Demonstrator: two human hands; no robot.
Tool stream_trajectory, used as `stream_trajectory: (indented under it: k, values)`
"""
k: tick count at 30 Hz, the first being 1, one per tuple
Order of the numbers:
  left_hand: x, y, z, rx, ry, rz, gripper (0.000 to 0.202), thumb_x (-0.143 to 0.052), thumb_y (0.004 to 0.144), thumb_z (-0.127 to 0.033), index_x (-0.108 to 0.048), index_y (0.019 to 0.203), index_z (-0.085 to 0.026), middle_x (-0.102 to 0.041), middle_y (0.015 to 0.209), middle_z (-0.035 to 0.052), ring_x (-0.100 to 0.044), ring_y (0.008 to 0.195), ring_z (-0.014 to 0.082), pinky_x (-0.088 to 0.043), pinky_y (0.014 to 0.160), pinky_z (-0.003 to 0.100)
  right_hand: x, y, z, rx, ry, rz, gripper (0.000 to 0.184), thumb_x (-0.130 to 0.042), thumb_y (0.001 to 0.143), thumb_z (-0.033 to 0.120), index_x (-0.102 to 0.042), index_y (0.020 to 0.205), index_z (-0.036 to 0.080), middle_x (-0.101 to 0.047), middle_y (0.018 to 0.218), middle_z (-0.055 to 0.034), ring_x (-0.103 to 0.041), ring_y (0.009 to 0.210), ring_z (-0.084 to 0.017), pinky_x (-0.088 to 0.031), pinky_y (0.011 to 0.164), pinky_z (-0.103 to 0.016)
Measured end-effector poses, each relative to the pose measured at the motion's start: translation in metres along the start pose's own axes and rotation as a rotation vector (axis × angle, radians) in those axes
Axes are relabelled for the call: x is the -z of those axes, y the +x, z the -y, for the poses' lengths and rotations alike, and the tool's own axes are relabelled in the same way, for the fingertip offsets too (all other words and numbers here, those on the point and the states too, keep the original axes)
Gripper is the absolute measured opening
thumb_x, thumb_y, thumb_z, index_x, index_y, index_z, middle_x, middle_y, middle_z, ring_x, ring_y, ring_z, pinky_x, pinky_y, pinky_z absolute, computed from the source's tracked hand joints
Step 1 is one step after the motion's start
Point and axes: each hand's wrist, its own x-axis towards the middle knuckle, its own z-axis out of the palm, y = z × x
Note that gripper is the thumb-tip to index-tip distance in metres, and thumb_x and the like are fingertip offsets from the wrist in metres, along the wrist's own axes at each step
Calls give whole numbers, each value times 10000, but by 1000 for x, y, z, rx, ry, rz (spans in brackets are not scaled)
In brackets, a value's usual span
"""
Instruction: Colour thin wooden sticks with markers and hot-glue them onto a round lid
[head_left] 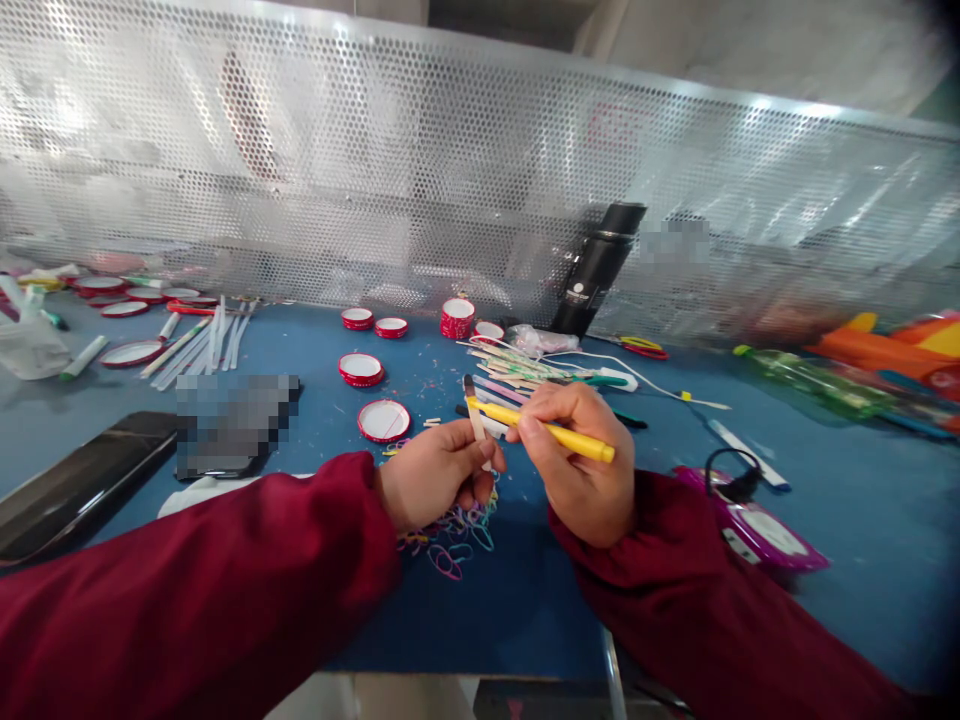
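My left hand [431, 478] is closed on a thin pale stick [475, 418], pinched near its lower end. The stick stands nearly upright, and its top end is dark. A yellow marker pen [574, 438] lies between the fingers and thumb of my right hand [589, 475]. Its tip is at the stick's upper part, just below the dark end; whether it touches, I cannot tell. Under my hands is a loose heap of coloured rubber bands [450, 562] on the blue table [465, 625]. Beyond my left hand lies a red-rimmed round lid [384, 421].
Further back are more red lids [361, 369], a bundle of sticks [510, 366] and a black bottle [596, 270] before a perforated metal screen [337, 150]. Dark phone-like slabs [90, 480] lie left, near clear glue sticks [195, 350]. A purple device [769, 530] sits right.
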Motion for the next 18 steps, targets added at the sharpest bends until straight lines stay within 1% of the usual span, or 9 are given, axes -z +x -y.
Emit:
stream_trajectory:
  k: [8,18]
  values:
    - [-1,-2,-3,21,7,-5,202,-396,920,-273,-501,799,-150,-500,549,-27,-404,426,49,-287,445,169,0,0,-3,-14,-19,-26,59,-588,833,241,-544,805,213,-595,709,-13,-557,661,-168,-457,658,-343]
    - [-2,-1,-3,14,-55,-16,200,-410,908,-261,-507,774,-149,-504,533,-24,-415,422,52,-288,450,176,1,0,-1,-15,-19,-25,58,-582,835,237,-544,801,209,-587,708,-15,-551,655,-166,-455,657,-345]
